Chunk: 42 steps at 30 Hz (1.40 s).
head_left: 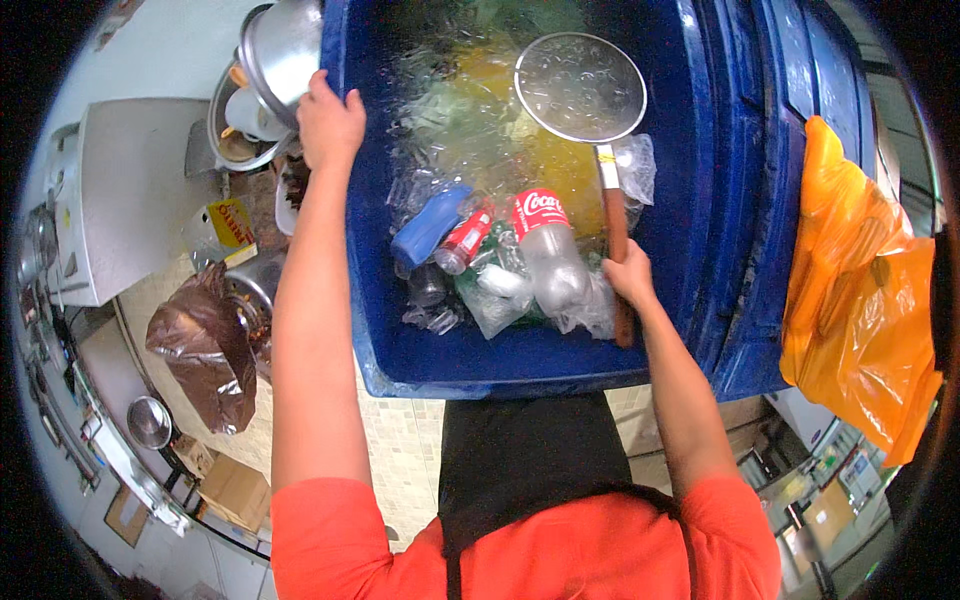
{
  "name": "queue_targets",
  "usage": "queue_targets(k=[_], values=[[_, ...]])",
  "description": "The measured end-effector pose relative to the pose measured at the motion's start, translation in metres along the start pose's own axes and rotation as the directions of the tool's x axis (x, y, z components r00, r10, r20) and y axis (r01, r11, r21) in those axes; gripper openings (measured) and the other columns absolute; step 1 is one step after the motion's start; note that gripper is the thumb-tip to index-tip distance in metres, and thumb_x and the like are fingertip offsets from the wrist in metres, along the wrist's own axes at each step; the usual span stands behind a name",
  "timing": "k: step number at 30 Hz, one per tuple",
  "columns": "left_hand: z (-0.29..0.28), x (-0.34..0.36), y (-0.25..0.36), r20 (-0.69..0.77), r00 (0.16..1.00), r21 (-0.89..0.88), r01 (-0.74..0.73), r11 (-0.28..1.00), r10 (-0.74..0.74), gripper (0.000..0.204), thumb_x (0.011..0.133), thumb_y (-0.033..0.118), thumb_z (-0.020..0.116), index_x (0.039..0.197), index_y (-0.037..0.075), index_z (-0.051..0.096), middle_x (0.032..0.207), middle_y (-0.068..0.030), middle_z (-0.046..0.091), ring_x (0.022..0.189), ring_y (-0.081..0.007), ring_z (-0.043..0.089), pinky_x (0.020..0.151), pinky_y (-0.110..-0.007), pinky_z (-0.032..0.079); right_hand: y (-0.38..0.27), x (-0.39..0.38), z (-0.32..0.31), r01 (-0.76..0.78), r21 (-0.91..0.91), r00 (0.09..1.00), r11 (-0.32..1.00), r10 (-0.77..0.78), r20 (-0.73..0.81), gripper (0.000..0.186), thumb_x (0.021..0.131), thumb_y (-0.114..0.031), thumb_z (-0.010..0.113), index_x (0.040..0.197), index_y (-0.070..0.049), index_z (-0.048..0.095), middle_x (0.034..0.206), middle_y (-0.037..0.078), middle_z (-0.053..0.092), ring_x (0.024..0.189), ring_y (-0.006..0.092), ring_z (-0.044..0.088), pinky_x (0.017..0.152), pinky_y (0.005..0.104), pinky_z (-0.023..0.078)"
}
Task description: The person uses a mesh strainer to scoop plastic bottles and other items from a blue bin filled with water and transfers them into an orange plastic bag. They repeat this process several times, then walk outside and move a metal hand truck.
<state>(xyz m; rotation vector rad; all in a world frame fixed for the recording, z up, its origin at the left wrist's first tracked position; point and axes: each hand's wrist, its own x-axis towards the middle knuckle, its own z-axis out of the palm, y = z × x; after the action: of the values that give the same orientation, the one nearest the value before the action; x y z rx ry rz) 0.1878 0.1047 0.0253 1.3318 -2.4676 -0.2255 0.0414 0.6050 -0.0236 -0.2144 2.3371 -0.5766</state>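
Strainer [581, 88] upper center, handle [615, 215] gripped in your right hand [630, 277]; left hand [331, 128] at blue bin [480, 368], upper left, can't tell grip.

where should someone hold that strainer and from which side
Probably best by the strainer's wooden handle, coming from the near right: the handle is long and straight, with its free end pointing nearward, while the red-labelled bottle lies close on its left.

We see a pale wall [165, 50] at upper left, near a boxy grey-and-white unit [150, 190]. Below us lies a beige tiled floor [408, 440]
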Motion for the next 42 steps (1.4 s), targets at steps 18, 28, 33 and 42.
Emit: queue_targets(k=[18,28,33,42], values=[[-0.071,-0.136,-0.01,0.201,0.971,-0.122,0.159,0.98,-0.132,0.065,0.09,0.021,0.069,0.146,0.014,0.039,0.137,-0.0246,0.047,0.122,-0.0445,0.055,0.097,-0.054,0.048,-0.141,-0.135,-0.198,0.229,-0.781,0.931,0.582,-0.366,0.001,0.032,0.087,-0.009,0.065,0.111,-0.007,0.044,0.095,0.024,0.068,0.085,0.0464,0.068,0.074,0.0579,0.054],[-0.067,-0.13,-0.007,0.22,0.954,-0.098,0.23,0.968,-0.204,0.059,0.094,0.02,0.066,0.145,0.016,0.037,0.132,-0.0229,0.05,0.11,-0.0428,0.062,0.087,-0.051,0.055,-0.264,-0.055,-0.129,0.276,-0.877,0.903,0.392,-0.418,0.097,0.014,0.097,-0.008,0.051,0.11,-0.003,0.047,0.09,0.027,0.071,0.087,0.0448,0.072,0.074,0.0573,0.058],[-0.065,-0.129,-0.009,0.22,0.952,-0.111,0.24,0.964,-0.211,0.058,0.094,0.02,0.065,0.145,0.016,0.038,0.133,-0.023,0.05,0.113,-0.0439,0.061,0.089,-0.051,0.055,-0.284,-0.046,-0.155,0.219,-0.941,0.947,0.258,-0.287,0.142,0.02,0.094,-0.008,0.058,0.112,-0.002,0.051,0.097,0.025,0.073,0.093,0.0427,0.073,0.079,0.0533,0.059],[-0.06,-0.127,-0.007,0.231,0.955,-0.09,0.21,0.974,-0.184,0.055,0.095,0.017,0.064,0.143,0.013,0.038,0.134,-0.025,0.049,0.118,-0.0444,0.057,0.09,-0.052,0.054,-0.358,0.071,-0.087,0.379,-0.895,0.921,0.235,-0.001,0.39,0.025,0.075,-0.006,0.072,0.099,0.0,0.074,0.106,0.022,0.074,0.095,0.0325,0.074,0.079,0.0457,0.061]])
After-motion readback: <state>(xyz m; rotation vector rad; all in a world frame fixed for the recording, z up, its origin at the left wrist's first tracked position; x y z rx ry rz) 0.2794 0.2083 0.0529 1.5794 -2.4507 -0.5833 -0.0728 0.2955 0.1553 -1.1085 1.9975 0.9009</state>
